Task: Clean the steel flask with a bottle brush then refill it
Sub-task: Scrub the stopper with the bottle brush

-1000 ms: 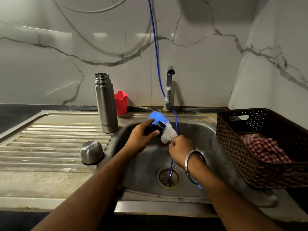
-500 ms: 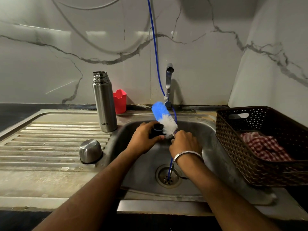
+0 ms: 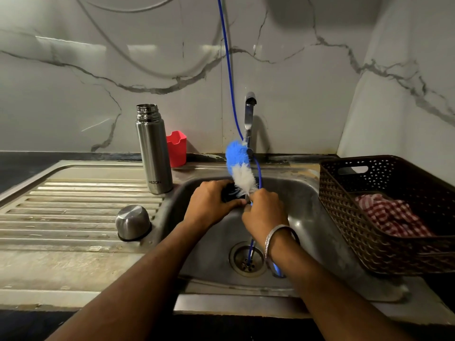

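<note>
Here the left hand grips what looks like a small dark stopper; the right hand pinches the brush. Wet, either could slip into the sink.

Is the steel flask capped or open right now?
Open. The flask stands upright with bare neck threads showing; its steel cap sits apart on the drainboard.

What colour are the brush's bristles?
Blue at the tip, white nearer the handle on the bottle brush, head view.
</note>
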